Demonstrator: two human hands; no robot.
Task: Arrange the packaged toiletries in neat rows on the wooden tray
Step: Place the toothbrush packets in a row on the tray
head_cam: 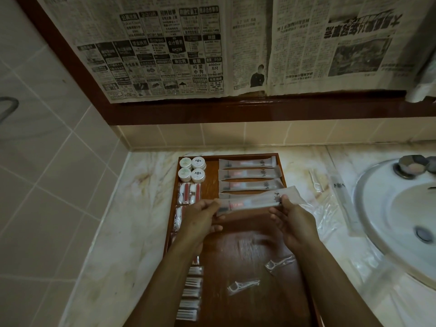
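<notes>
Both forearms extend forward, side by side. The left hand (200,217) pinches the left end of a packet (254,201) between thumb and fingers. The right hand (295,223) pinches its right end, thumb on top, fingers curled beneath.

tray (245,260): dark wood, long axis 12–6
toothbrush packs (250,173): three, stacked rows at 1 o'clock
held pack (254,201): tilted, just below them
round jars (191,169): four, 11 o'clock corner
floss picks (243,286): two, loose, 5 o'clock
</notes>
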